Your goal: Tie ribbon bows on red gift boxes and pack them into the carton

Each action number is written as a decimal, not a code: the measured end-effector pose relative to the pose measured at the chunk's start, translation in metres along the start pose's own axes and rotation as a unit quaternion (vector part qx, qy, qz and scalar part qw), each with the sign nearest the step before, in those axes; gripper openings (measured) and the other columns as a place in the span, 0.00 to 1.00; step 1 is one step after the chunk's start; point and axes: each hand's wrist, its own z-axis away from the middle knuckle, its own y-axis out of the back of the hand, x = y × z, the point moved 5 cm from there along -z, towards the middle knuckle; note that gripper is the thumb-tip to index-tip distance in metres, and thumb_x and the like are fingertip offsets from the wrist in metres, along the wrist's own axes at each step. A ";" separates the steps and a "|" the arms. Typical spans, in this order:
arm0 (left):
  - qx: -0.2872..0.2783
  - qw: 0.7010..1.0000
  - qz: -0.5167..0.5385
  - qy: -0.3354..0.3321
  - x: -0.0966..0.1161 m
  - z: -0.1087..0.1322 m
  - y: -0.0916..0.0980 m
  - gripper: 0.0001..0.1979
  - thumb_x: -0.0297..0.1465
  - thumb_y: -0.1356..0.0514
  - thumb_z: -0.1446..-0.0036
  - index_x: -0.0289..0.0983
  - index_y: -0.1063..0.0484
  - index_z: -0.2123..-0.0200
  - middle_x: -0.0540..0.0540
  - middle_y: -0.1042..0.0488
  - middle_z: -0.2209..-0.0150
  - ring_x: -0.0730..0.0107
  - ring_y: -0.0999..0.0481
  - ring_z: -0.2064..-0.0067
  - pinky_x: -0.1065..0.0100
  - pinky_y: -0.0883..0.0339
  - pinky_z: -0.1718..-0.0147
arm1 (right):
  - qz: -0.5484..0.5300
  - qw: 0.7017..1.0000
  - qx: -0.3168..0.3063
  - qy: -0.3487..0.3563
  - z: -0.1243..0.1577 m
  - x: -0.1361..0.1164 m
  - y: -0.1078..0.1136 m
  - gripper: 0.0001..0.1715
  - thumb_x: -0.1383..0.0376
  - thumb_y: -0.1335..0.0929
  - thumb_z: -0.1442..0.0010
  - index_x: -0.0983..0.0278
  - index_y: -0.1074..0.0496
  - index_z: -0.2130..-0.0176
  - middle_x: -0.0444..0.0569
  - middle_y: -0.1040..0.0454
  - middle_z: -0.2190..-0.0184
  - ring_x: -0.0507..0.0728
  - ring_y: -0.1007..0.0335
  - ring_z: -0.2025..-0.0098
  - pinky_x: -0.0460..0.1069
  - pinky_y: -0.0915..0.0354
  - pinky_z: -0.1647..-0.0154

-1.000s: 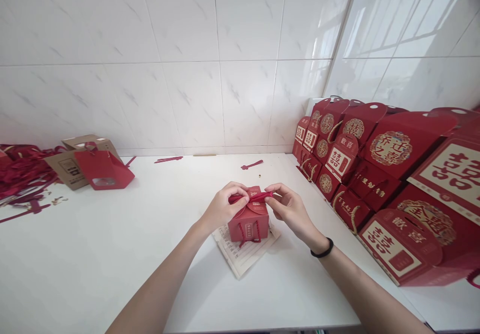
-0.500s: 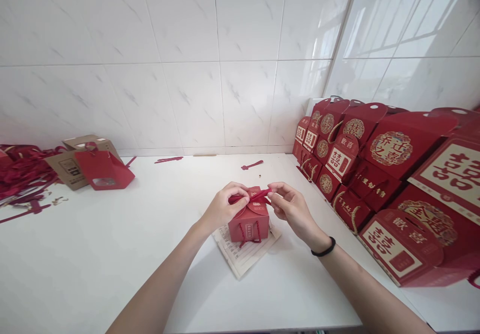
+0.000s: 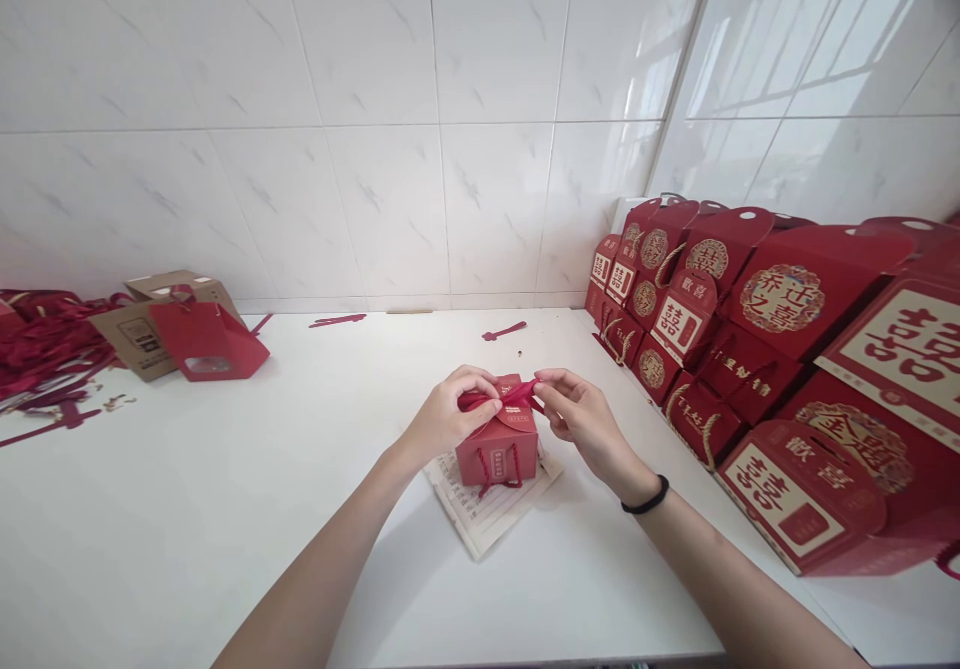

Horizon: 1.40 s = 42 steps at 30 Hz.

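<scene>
A small red gift box [image 3: 499, 457] with red cord handles stands on a paper with writing [image 3: 480, 529]. Across its top runs a red ribbon [image 3: 517, 396], gathered at the middle. My left hand [image 3: 459, 407] pinches the ribbon's left part against the top, thumb near the gathered spot. The right end of the ribbon is between the thumb and forefinger of my right hand [image 3: 574, 404], just beyond the box's right edge. A black band [image 3: 646, 497] circles my right wrist. My fingers hide part of the ribbon.
Red printed gift boxes [image 3: 780, 299] are stacked along the right side. At left stand a brown box [image 3: 139, 334] and a red box with a window [image 3: 214, 339], beside a heap of red ribbons [image 3: 52, 344]. Ribbon scraps [image 3: 505, 331] lie near the tiled wall [image 3: 375, 209].
My right hand has shifted very slightly left and down, still pinching the ribbon. My left hand and the box have hardly moved.
</scene>
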 end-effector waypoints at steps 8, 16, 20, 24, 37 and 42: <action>-0.004 1.000 0.001 0.013 0.000 -0.001 0.000 0.07 0.35 0.42 0.47 0.37 0.29 0.71 0.45 0.31 0.54 0.66 0.29 0.54 0.64 0.34 0.54 | -0.019 0.999 -0.020 0.025 0.001 -0.002 0.000 0.25 0.53 0.25 0.56 0.64 0.33 0.63 0.40 0.37 0.77 0.44 0.53 0.83 0.41 0.59 0.85; -0.005 1.000 -0.002 0.009 0.001 0.000 0.000 0.09 0.36 0.43 0.46 0.37 0.29 0.72 0.45 0.31 0.55 0.66 0.29 0.54 0.64 0.34 0.53 | 0.027 0.999 0.017 -0.017 -0.001 0.003 0.002 0.27 0.51 0.26 0.60 0.65 0.33 0.66 0.40 0.39 0.79 0.45 0.52 0.81 0.41 0.58 0.85; 0.000 1.000 0.004 0.010 0.000 -0.001 0.000 0.08 0.35 0.43 0.47 0.37 0.29 0.72 0.44 0.31 0.55 0.65 0.29 0.53 0.63 0.34 0.52 | 0.090 0.994 -0.001 -0.054 -0.002 0.008 0.005 0.25 0.48 0.29 0.56 0.65 0.32 0.67 0.45 0.35 0.72 0.48 0.45 0.76 0.41 0.57 0.86; 0.001 1.000 0.005 0.006 0.001 0.000 0.000 0.08 0.35 0.43 0.47 0.37 0.29 0.72 0.44 0.31 0.55 0.64 0.29 0.53 0.62 0.35 0.52 | 0.096 0.990 -0.065 -0.080 0.001 0.011 0.000 0.27 0.44 0.34 0.50 0.65 0.33 0.70 0.46 0.37 0.70 0.50 0.44 0.74 0.41 0.57 0.86; 0.003 1.000 0.003 0.011 0.001 0.000 0.000 0.08 0.35 0.43 0.46 0.37 0.30 0.72 0.44 0.31 0.54 0.65 0.29 0.54 0.63 0.35 0.52 | 0.035 0.989 -0.131 -0.058 -0.001 0.015 -0.004 0.23 0.48 0.39 0.43 0.65 0.35 0.69 0.46 0.37 0.74 0.51 0.42 0.74 0.41 0.55 0.86; 0.001 1.000 0.016 0.015 -0.002 -0.001 0.000 0.09 0.37 0.43 0.46 0.37 0.29 0.72 0.44 0.31 0.54 0.65 0.29 0.54 0.64 0.35 0.52 | 0.076 0.988 -0.128 -0.048 0.004 0.007 -0.007 0.17 0.54 0.37 0.46 0.66 0.35 0.74 0.45 0.39 0.76 0.50 0.44 0.75 0.41 0.52 0.85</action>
